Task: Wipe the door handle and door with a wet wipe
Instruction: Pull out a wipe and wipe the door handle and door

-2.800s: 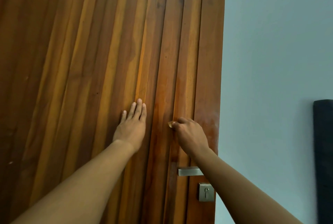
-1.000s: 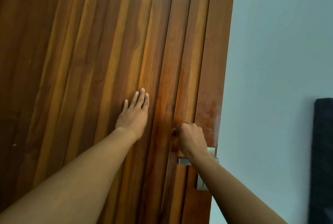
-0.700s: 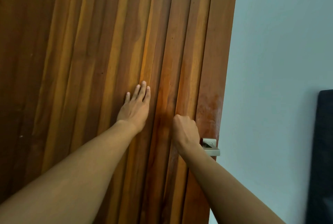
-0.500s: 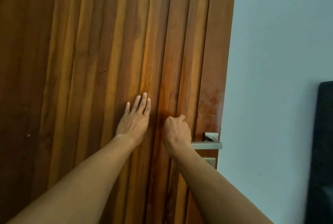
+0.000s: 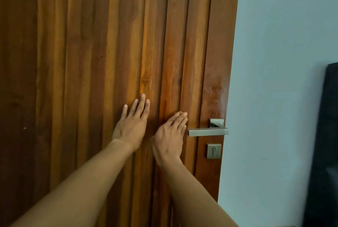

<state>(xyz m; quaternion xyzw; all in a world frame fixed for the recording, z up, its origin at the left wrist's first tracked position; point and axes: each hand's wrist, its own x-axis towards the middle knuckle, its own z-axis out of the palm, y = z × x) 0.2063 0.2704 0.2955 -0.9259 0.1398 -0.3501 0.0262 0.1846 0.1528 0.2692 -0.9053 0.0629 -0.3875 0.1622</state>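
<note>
The ribbed brown wooden door (image 5: 91, 62) fills the left and middle of the head view. Its square metal handle (image 5: 208, 132) sticks out near the door's right edge, with a keyhole plate (image 5: 213, 151) below it. My left hand (image 5: 131, 124) lies flat on the door, fingers apart and holding nothing. My right hand (image 5: 169, 137) rests on the slats just left of the handle's tip with its fingers stretched out. A small tan corner of the wet wipe (image 5: 178, 112) peeks out under its fingertips; the rest of the wipe is hidden.
A shiny damp patch (image 5: 214, 95) shows on the door's edge strip above the handle. A pale blue wall (image 5: 274, 80) lies to the right of the door. A dark upholstered object (image 5: 327, 153) stands at the far right edge.
My right hand went from a fist above the handle down and left across the slats, and now lies stretched out beside the handle. The left hand stayed flat on the door. The view shifted.
</note>
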